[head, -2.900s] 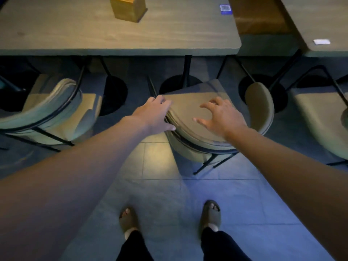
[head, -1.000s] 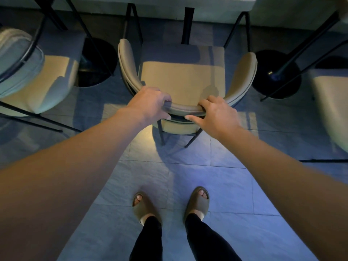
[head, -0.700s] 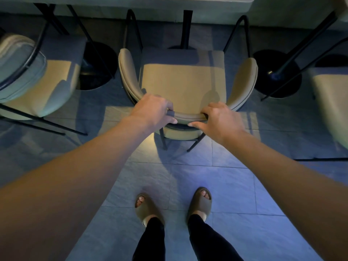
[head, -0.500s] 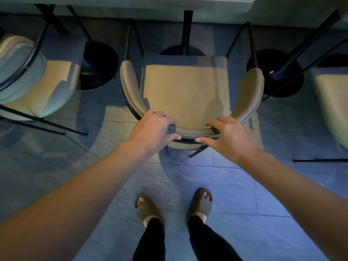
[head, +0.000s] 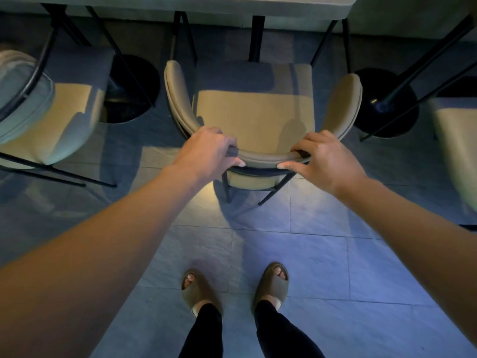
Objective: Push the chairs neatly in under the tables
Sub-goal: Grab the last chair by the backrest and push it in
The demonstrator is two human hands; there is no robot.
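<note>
A beige padded chair (head: 254, 112) with a curved backrest and black metal legs stands square to the grey table (head: 258, 2), whose edge runs along the top. The front of its seat lies in the table's shadow. My left hand (head: 206, 151) is closed around the left part of the backrest's top rail. My right hand (head: 324, 157) grips the right part, fingers over the rail and thumb under it.
A second beige chair (head: 44, 109) sits angled at the left. A third chair (head: 456, 140) shows at the right edge. Black round table bases (head: 131, 91) (head: 387, 109) flank the middle chair. My sandalled feet (head: 235, 288) stand on grey floor tiles behind it.
The chair was turned from skewed to square with the table while both hands closed on its backrest. In the last half second it shifted slightly back toward the table.
</note>
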